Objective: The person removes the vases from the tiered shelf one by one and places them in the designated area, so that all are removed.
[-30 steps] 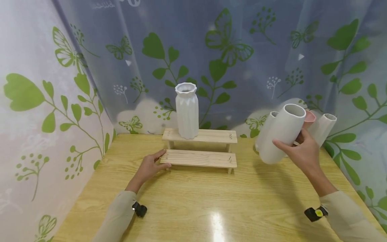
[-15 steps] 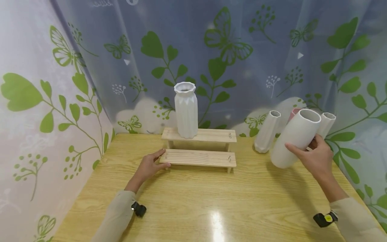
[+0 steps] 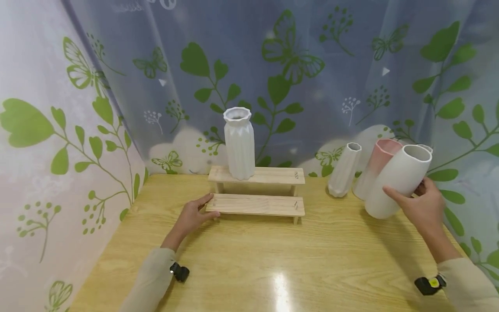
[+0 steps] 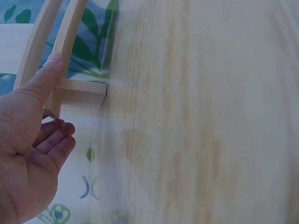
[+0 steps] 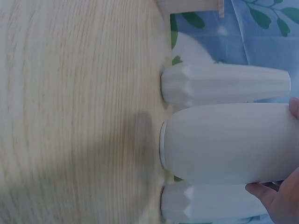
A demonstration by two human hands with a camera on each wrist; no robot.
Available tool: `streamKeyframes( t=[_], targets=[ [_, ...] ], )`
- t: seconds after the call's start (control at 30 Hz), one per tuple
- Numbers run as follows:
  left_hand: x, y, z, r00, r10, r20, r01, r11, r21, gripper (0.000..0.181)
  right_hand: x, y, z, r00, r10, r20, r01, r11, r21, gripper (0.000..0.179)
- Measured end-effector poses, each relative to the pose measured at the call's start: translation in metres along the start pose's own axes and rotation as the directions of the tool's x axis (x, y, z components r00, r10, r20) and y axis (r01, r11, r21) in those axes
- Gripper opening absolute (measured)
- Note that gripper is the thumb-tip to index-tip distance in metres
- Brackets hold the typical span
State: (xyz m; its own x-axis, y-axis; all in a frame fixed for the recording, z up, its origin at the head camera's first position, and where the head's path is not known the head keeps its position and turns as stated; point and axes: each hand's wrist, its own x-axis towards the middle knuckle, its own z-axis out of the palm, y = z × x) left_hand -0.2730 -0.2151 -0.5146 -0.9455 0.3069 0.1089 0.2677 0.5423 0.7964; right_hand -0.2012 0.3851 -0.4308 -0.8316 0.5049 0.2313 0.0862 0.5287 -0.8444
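My left hand (image 3: 192, 215) grips the left end of the lower step on a two-step wooden stand (image 3: 255, 204). In the left wrist view the thumb lies along the step's wooden edge, the other fingers curled below. My right hand (image 3: 425, 209) holds a smooth white vase (image 3: 396, 185) round its right side, mouth up. The held vase overlaps a pink-and-white vase (image 3: 372, 170) behind it. On the stand's upper step, left of its middle, stands a ribbed white vase (image 3: 239, 149) with a scalloped rim.
A slim faceted white vase (image 3: 344, 172) stands left of the pink one. Another faceted white vase (image 5: 210, 200), mostly hidden from the head, is beside the held one. Patterned curtains (image 3: 312, 108) close off the back and sides of the wooden table (image 3: 249, 260).
My right hand has carried the smooth white vase rightward, uncovering the slim white vase and more of the pink one. The left hand stays on the stand.
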Motion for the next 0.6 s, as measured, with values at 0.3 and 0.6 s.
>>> streamKeyframes(
  t=[0.3,0.6],
  targets=[
    [-0.001,-0.001,0.002,1.000,0.008,-0.006,-0.008,1.000,0.023,0.079,0.005,0.014,-0.008,0.996,0.086,-0.038,-0.087,0.996,-0.025,0.088],
    [-0.001,-0.002,0.002,1.000,0.030,-0.004,-0.030,1.000,0.007,0.079,0.007,0.024,-0.014,0.991,0.116,-0.065,-0.120,0.991,-0.063,0.089]
  ],
)
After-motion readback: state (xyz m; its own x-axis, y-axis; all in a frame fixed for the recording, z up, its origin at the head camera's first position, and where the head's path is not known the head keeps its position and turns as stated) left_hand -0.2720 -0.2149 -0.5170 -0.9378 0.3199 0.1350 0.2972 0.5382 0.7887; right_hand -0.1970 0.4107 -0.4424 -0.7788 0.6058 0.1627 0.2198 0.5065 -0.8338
